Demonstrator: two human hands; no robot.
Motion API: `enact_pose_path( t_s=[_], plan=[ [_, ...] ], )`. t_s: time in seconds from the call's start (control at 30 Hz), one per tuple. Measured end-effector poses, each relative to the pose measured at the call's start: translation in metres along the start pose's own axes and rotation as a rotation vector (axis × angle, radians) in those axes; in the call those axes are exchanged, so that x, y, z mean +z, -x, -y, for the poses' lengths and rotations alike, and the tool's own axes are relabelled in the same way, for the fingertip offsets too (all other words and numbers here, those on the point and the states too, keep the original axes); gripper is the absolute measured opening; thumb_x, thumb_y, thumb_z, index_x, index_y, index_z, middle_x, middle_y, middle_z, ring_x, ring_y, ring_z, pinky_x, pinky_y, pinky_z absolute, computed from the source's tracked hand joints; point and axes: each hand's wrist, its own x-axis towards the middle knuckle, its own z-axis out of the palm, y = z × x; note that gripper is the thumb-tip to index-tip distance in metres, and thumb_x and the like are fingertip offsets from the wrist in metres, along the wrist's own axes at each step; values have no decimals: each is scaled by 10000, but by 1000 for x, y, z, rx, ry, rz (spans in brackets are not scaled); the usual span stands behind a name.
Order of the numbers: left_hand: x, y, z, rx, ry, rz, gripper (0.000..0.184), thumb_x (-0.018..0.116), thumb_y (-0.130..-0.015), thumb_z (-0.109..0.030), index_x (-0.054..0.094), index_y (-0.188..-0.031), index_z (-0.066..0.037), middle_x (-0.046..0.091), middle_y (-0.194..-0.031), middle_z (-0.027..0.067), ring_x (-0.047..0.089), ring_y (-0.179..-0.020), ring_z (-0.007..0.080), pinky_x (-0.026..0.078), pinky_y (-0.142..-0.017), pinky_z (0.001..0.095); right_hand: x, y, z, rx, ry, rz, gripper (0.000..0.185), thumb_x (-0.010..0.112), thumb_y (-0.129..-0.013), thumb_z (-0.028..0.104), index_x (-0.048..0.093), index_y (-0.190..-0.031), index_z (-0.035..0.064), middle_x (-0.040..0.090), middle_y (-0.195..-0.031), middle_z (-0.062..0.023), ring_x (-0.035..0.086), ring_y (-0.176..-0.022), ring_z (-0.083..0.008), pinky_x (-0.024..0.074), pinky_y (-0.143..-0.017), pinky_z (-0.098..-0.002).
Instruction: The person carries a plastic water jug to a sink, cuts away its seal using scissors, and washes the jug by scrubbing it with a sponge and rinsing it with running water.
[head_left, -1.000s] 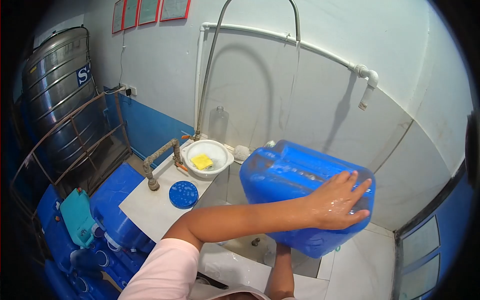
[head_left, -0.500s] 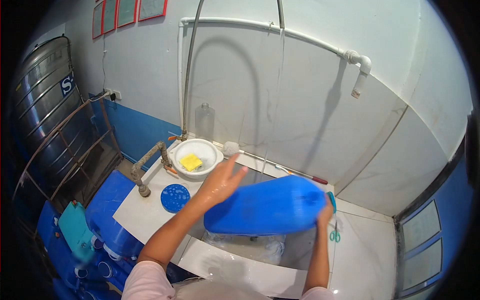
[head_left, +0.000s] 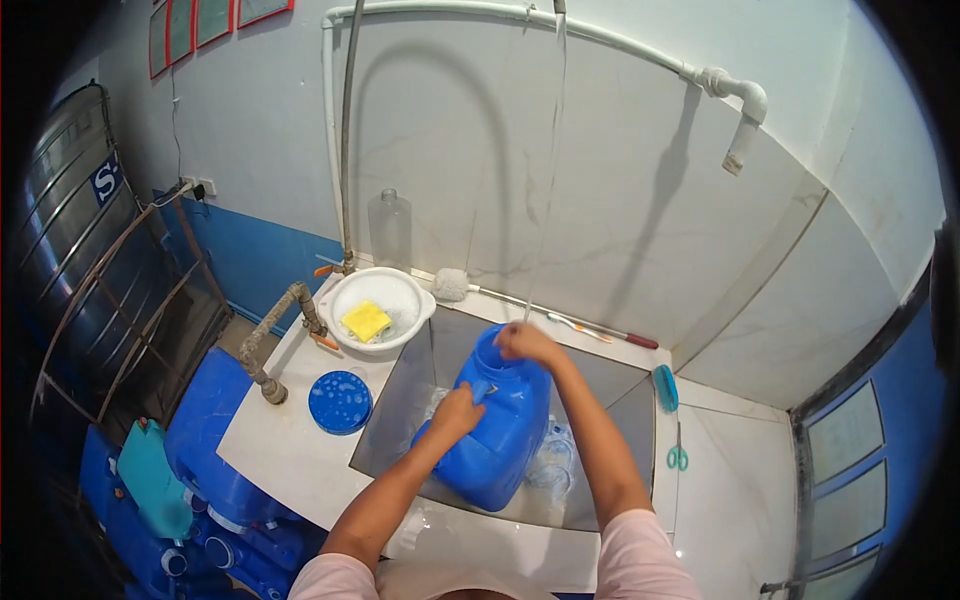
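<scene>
A blue plastic water jug (head_left: 497, 435) stands tilted in the grey sink (head_left: 395, 400), its wide round mouth uncapped and facing up and away from me. My left hand (head_left: 458, 412) is closed around the handle on its top. Over the jug's mouth is my right hand (head_left: 527, 344), smeared by motion; its fingers are at the rim, and whether they grip anything is unclear. A thin stream of water (head_left: 543, 230) falls from the hose end above, down beside my right hand. Clear plastic containers (head_left: 552, 465) lie in the sink behind the jug.
On the left counter are a white basin (head_left: 408, 335) with a yellow sponge (head_left: 366, 321), a blue lid (head_left: 340, 402) and a pipe tap (head_left: 272, 340). A long-handled brush (head_left: 452, 285) lies along the back ledge. Right: a teal brush (head_left: 666, 388) and scissors (head_left: 678, 456). Blue jugs (head_left: 215, 430) crowd the floor at left.
The jug has turned from lying sideways to mouth-up in the sink. My left hand has gone from open above it to its handle; my right hand has moved from its right end to the mouth.
</scene>
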Motion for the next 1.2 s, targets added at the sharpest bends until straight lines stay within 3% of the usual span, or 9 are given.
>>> enact_pose_path(
  t_s=[0.07, 0.27, 0.33, 0.47, 0.63, 0.83, 0.93, 1.17, 1.2],
  plan=[
    [-6, -1, 9, -82, 23, 22, 401, 641, -721, -221, 531, -978, 66, 592, -936, 292, 577, -898, 424, 457, -781, 466, -14, -21, 4, 159, -448, -180, 188, 472, -817, 60, 565, -854, -99, 615, -788, -190, 629, -642, -227, 559, -596, -313],
    [-15, -17, 40, -143, 66, -14, 427, 634, -746, -298, 551, -969, 56, 592, -953, 293, 579, -916, 420, 456, -794, 462, -42, -8, 30, 243, -231, -16, 170, 446, -828, 12, 568, -870, -99, 623, -792, -202, 647, -677, -254, 566, -625, -313],
    [-23, -31, 35, 108, 50, 83, 475, 620, -774, -364, 535, -1025, 30, 611, -915, 268, 600, -847, 417, 470, -731, 483, -46, -11, 38, 339, -389, 44, 157, 450, -825, -13, 571, -876, -97, 625, -798, -202, 649, -682, -247, 567, -611, -293],
    [-26, -61, -4, 197, -221, 229, 500, 610, -787, -402, 529, -1080, -5, 614, -953, 221, 586, -902, 388, 460, -775, 446, -51, -10, 51, 350, -458, 49, 139, 462, -825, -14, 569, -865, -94, 622, -782, -194, 650, -680, -233, 568, -590, -280],
    [38, -102, -16, 589, -352, -298, 449, 557, -829, -348, 497, -1157, -47, 533, -1114, 162, 475, -1057, 315, 362, -932, 397, -51, -6, 57, 233, -449, -1, 127, 469, -814, -4, 566, -807, -86, 591, -712, -138, 621, -622, -200, 569, -593, -280],
    [34, -90, -42, 771, -167, -101, 409, 560, -833, -253, 492, -1145, 3, 523, -1112, 155, 466, -1080, 315, 346, -955, 416, -50, -5, 52, 159, -370, -66, 119, 469, -782, 0, 567, -753, -60, 539, -643, -83, 527, -534, -147, 532, -568, -269],
    [25, -69, -44, 961, -154, -193, 399, 583, -812, -239, 504, -1126, -6, 533, -1078, 148, 485, -1036, 310, 362, -936, 416, -49, -6, 45, 93, -316, -86, 116, 476, -770, 9, 574, -746, -48, 543, -629, -81, 533, -534, -148, 480, -505, -256],
    [-8, -26, -18, 976, -221, -126, 397, 596, -790, -266, 520, -1102, -32, 561, -1031, 128, 518, -994, 293, 393, -892, 402, -45, -13, 37, 81, -147, -50, 139, 474, -760, 21, 587, -689, -15, 556, -615, -79, 522, -500, -147, 446, -460, -264],
    [-17, -23, -17, 856, -280, -38, 385, 590, -800, -284, 521, -1080, -30, 570, -1023, 141, 537, -974, 310, 412, -862, 408, -46, -15, 37, 94, -181, -68, 134, 482, -752, 23, 588, -678, -13, 549, -596, -76, 511, -481, -149, 443, -453, -264]
  ],
)
